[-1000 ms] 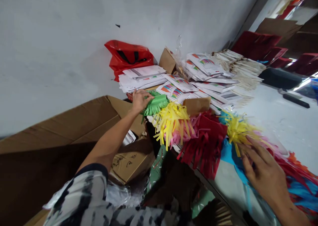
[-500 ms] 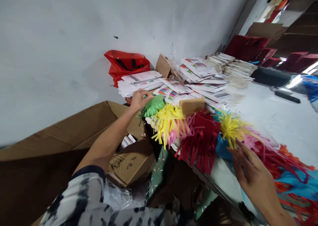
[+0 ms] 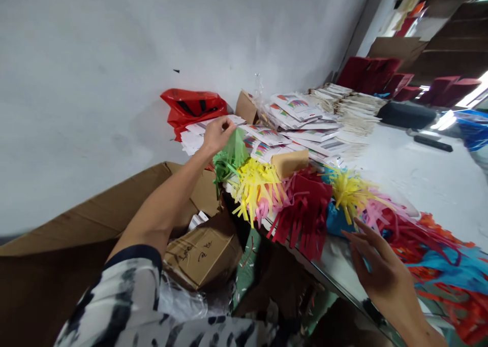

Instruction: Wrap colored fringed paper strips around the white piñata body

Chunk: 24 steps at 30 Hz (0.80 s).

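Note:
My left hand (image 3: 216, 132) pinches the top of a green fringed paper piece (image 3: 230, 159) and holds it lifted at the table's left end. Beside it lie yellow fringed paper (image 3: 256, 186), dark red fringed paper (image 3: 305, 210) and a second yellow tuft (image 3: 347, 190) in a row along the table edge. My right hand (image 3: 375, 268) hovers open, fingers spread, over the blue and pink fringes near the front edge, holding nothing.
Stacks of white printed sheets (image 3: 301, 121) and a small brown box (image 3: 292, 162) sit behind the fringes. A red plastic bag (image 3: 192, 108) leans on the wall. Large cardboard boxes (image 3: 114, 204) stand left of the white table (image 3: 430, 184).
My left hand has lifted the green fringed piece up from the table edge. My right hand has drawn back from the yellow tuft toward me.

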Motion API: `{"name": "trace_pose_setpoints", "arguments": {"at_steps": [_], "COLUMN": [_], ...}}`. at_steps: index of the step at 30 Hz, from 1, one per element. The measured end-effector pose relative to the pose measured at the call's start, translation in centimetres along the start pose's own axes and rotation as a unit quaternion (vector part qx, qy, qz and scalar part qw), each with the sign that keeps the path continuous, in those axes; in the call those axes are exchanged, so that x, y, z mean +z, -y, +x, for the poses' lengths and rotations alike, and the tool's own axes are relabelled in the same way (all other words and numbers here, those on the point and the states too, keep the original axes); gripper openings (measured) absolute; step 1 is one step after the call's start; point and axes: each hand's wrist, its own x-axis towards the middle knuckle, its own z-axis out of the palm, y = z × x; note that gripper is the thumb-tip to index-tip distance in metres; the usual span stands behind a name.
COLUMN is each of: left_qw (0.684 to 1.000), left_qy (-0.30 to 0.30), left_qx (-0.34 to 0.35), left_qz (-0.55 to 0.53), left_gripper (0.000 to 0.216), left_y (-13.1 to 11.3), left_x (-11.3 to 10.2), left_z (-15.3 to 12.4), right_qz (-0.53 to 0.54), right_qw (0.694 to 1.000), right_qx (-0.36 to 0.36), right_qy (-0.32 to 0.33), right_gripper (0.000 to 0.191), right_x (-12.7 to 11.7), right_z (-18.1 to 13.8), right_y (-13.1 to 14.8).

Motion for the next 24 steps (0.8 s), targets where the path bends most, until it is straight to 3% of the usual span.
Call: {"name": "trace_pose_setpoints", "arguments": {"at_steps": [5, 9, 14, 17, 21, 24], "left_qw": [0.998, 0.985, 0.968, 0.955, 0.944, 0.934], "left_qy": [-0.031, -0.060, -0.019, -0.003, 0.038, 0.072], "left_qx": [0.049, 0.119, 0.183, 0.204, 0.200, 0.202], "left_qz": [-0.029, -0.106, -0.173, -0.217, -0.260, -0.285], "left_gripper": [0.011, 0.014, 0.016, 0.012, 0.012, 0.010], "left_y": [-4.1, -10.1, -20.5, -25.8, -30.6, -33.1], "left_x": [-0.5, -1.4, -2.5, -2.6, -0.8, 1.5], "left_z": [4.0, 4.3, -0.4, -3.7, -7.5, -9.9], "right_qz": [0.004, 0.015, 0.114, 0.137, 0.059, -0.037], "right_qw": [1.000, 0.999, 0.989, 0.983, 0.977, 0.957], "right_qx": [-0.011, 0.022, 0.066, 0.074, 0.077, 0.049], "right_qy": [-0.010, -0.030, -0.062, -0.094, -0.190, -0.285], "right_gripper": [0.027, 0.029, 0.034, 0.048, 0.084, 0.085], "right_x": [-1.0, -1.9, -3.7, -4.9, -6.4, -7.1], "right_z": [-0.4, 0.1, 3.3, 5.5, 6.9, 7.0], "right_y": [0.3, 0.9, 3.4, 5.5, 8.7, 10.4]}}
